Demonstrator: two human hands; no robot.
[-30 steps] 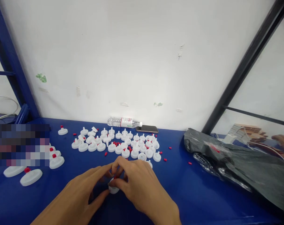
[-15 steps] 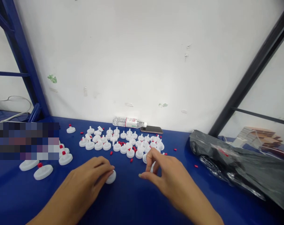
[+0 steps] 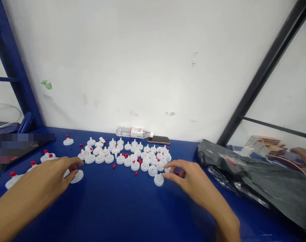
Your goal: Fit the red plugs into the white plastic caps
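My left hand (image 3: 58,173) is at the left of the blue table, thumb and fingers closed on the red tip of a white nozzle cap (image 3: 77,177). The broad base of that cap is low at the table surface; I cannot tell whether it rests on it. My right hand (image 3: 187,176) has thumb and forefinger apart, just right of an upright white nozzle cap (image 3: 158,180) without a red tip. Whether a fingertip touches that cap is unclear. Another white cap (image 3: 153,170) lies with its underside up behind it.
Many white nozzle caps (image 3: 99,158) and small red tips (image 3: 114,166) spread across the table's middle. Red-tipped caps (image 3: 68,141) stand at left. Behind are a plastic bottle (image 3: 134,132) and phone (image 3: 158,139). A grey plastic bag (image 3: 256,181) lies right; another person's hand (image 3: 304,156) shows beyond.
My left hand has moved left with the nozzle cap, whose red tip now shows between the fingers. My right thumb and forefinger have spread, exposing the white cap beside them. The view has shifted slightly right.
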